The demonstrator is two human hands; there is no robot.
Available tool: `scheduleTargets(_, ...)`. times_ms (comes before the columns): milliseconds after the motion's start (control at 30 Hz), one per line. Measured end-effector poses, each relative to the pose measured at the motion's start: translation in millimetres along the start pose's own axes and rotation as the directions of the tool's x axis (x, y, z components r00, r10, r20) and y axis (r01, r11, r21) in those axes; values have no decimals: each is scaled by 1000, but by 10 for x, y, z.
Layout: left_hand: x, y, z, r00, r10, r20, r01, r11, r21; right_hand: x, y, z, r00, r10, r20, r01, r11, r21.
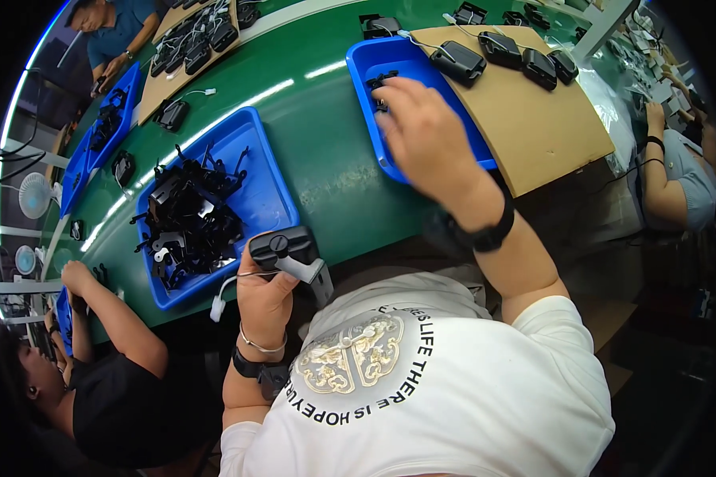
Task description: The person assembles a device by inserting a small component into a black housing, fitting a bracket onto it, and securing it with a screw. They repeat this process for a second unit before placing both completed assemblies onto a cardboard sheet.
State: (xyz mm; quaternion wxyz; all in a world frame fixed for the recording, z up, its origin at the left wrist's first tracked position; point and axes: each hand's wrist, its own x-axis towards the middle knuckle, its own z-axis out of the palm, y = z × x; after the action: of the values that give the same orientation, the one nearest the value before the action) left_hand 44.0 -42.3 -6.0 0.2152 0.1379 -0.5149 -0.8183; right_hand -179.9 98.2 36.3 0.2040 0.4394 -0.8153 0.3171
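My left hand [264,306] is closed around a black plastic housing [282,246] at the near edge of the table. A grey bracket [306,273] sticks out from its side, and a thin cable hangs from it, ending in a white plug [218,308]. My right hand [422,131] reaches over a blue tray [359,60] at the far right, its thumb and fingers apart. Beside the fingertips lie small black parts [383,78], partly covered by the hand. Whether the fingers touch one is hidden.
Left of my left hand, another blue tray [274,195] holds a heap of black metal brackets [187,215]. Several black housings [458,63] with cables lie around a cardboard sheet [549,143] at the right. Co-workers sit at the left [119,389], far left [119,36] and right [676,167].
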Motion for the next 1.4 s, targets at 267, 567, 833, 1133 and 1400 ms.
scheduleTargets(267, 126, -40, 20, 987, -91, 135, 90, 996, 12, 178, 650, 197, 816, 226, 531, -4, 922, -387)
scheduleTargets(567, 94, 73, -38, 988, -80, 129, 84, 996, -25, 88, 838, 303, 896, 144, 420, 59, 899, -435)
scheduleTargets(833, 62, 69, -234, 994, -82, 74, 93, 982, -165, 65, 345, -73, 932, 257, 254, -219, 961, -170)
scheduleTargets(1133, 166, 184, -138, 981, -195, -5, 182, 921, -343, -424, -618, -166, 936, -150, 319, -134, 684, 717)
scheduleTargets(1400, 115, 142, -32, 991, -96, -97, 71, 969, -236, -314, -829, -91, 848, -434, 306, 83, 677, 731)
